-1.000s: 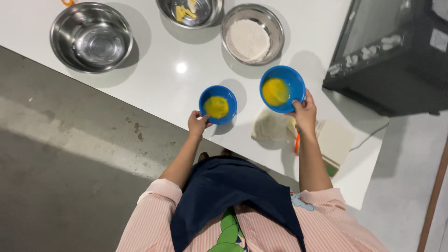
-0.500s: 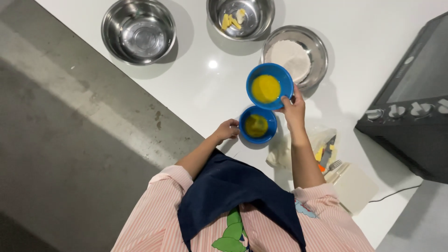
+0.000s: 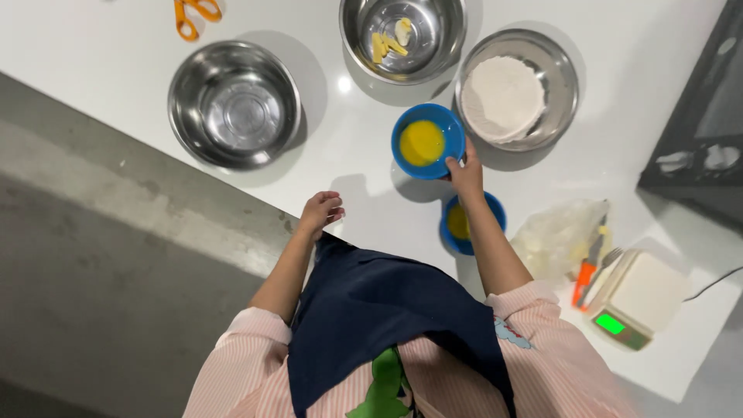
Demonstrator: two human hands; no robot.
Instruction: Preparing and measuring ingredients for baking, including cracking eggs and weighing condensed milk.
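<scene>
The blue bowl of beaten egg sits upright on the white counter, mouth to the ceiling and, being round, without a long axis to speak of; the right hand pinches its near rim, and the yolk-yellow liquid inside looks unspilled, so none of it appears poured out yet. A second blue bowl with a little yellow left lies just nearer the body, half under the right forearm. The left hand hangs loosely curled and empty at the counter's edge, while an empty steel bowl, a steel bowl of flour and a steel bowl of butter pieces ring the far side.
</scene>
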